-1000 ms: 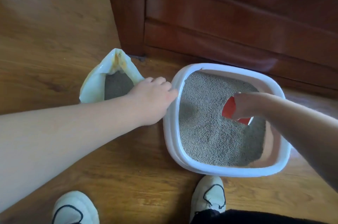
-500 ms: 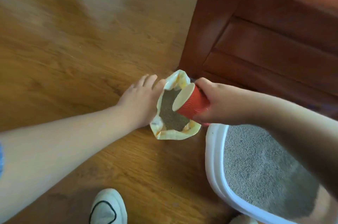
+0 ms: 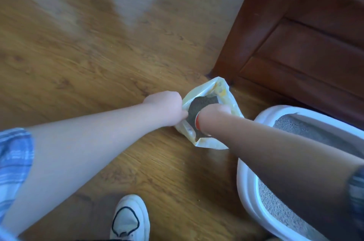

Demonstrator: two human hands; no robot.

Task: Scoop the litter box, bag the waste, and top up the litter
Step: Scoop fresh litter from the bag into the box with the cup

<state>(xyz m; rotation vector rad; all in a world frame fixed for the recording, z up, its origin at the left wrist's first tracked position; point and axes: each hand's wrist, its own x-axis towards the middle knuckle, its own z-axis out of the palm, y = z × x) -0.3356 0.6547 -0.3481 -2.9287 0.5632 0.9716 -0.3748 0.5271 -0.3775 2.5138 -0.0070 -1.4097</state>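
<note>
Wood floor (image 3: pixel 78 53) beside a dark cabinet (image 3: pixel 295 43). Pinched the left rim of the open litter bag (image 3: pixel 212 144) with the left hand (image 3: pixel 165 102), fingers curled. Held the right hand (image 3: pixel 214 110) down inside that bag, wrapped round a red cup (image 3: pixel 197 122), only its rim showing. Had the white litter box (image 3: pixel 248 181) just right of the bag.

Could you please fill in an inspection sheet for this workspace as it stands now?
Surface: wooden floor, a few small specks.
Job's things: litter bag open beside the litter box, which holds grey litter; red cup dipped in the bag.
Clutter: nothing seen.
Grippers: left hand grips the bag's edge; right hand holds the cup inside the bag.
Cables: nothing seen.
Surroundings: dark wooden furniture behind; white shoe near.
</note>
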